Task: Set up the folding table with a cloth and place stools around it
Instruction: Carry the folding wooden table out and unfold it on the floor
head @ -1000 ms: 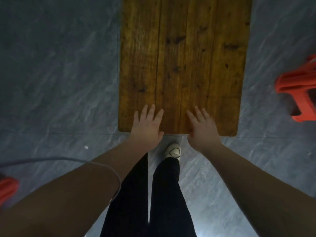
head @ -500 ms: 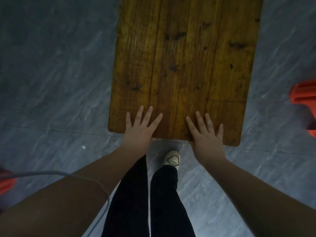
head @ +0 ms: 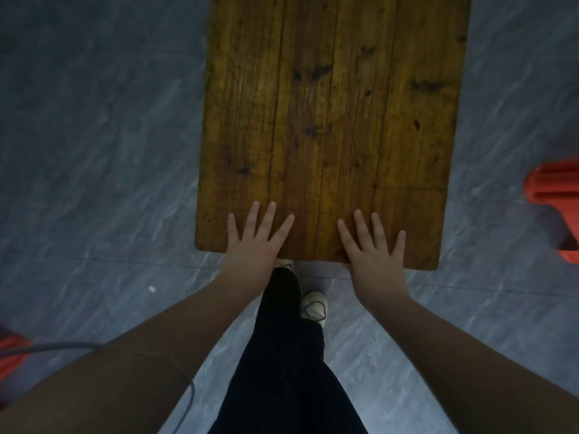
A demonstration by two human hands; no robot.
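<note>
A brown wooden plank table top [head: 332, 114] stretches away from me over the grey floor. My left hand [head: 253, 242] lies flat on its near edge, fingers spread. My right hand [head: 372, 252] lies flat on the same edge, a little to the right, fingers also spread. Neither hand holds anything. A red plastic stool [head: 554, 198] stands on the floor at the right edge of the view. Part of another red stool [head: 11, 352] shows at the lower left. No cloth is in view.
My legs in black trousers [head: 288, 355] and a white shoe [head: 315, 308] stand just behind the table's near edge. A grey cable [head: 62, 347] runs across my left forearm. Grey marbled floor [head: 94, 151] surrounds the table on both sides.
The table top has shifted slightly and sits at a slight angle in the view. Both hands stay flat on its near edge with fingers spread wider. The right stool has slid towards the frame edge.
</note>
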